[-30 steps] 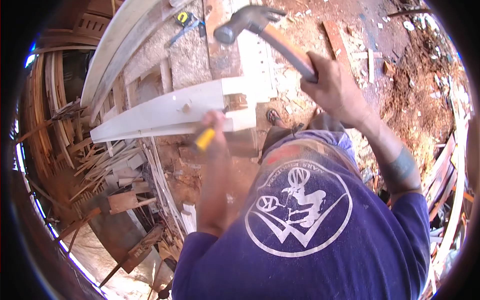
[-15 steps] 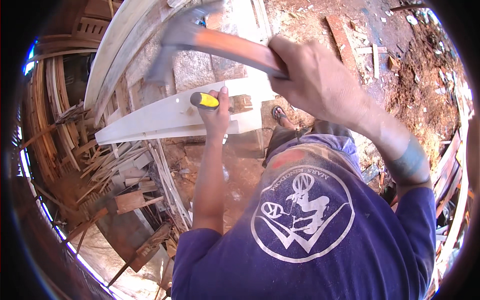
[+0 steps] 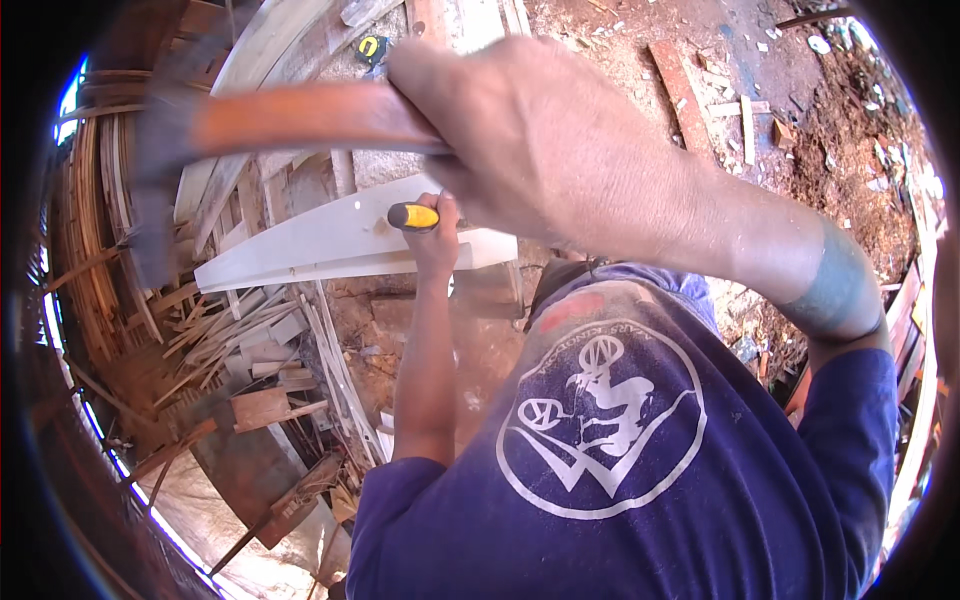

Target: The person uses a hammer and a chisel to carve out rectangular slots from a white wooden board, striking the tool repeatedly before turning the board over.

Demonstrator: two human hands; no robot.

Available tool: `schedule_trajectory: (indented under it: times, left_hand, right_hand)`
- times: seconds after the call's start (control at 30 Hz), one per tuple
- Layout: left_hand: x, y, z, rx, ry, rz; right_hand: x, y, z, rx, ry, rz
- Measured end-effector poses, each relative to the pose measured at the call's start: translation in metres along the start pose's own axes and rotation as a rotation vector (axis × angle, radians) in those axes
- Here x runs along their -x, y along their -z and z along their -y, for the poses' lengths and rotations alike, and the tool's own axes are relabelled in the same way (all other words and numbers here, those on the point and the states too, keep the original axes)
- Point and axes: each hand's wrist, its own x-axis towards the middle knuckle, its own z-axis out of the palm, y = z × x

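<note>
My right hand is closed round the wooden handle of a hammer, raised high. Its dark metal head is smeared by motion at the left. Lower down, my left hand grips a chisel by its yellow and black handle; the blade is hidden from this view. Beneath that hand lies a pale, tapered wooden board, its narrow end pointing left. My right hand and forearm cover part of the board's wide end.
A yellow and black tape measure lies beyond the board among long planks. Scrap sticks are heaped at the left, with stacked timber behind them. Wood chips and a reddish plank are on the ground at the right.
The hammer and my right hand have moved left and up, looming larger in the view. The tape measure now shows fully. My left hand stays on the chisel, shifted slightly.
</note>
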Motion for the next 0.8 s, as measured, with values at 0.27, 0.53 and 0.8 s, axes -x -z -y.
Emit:
schedule_trajectory:
  times: [0.27,0.53,0.8]
  left_hand:
    - [-0.004,0.000,0.012,0.128,0.166,0.112]
    - [0.020,0.003,0.015,0.072,0.054,0.035]
    - [-0.057,-0.011,-0.017,0.253,0.172,-0.007]
  right_hand:
    - [0.048,-0.038,-0.053,0.171,-0.232,0.465]
    - [0.117,-0.011,-0.086,-0.120,-0.642,0.042]
    - [0.104,0.000,-0.076,-0.100,-0.661,-0.103]
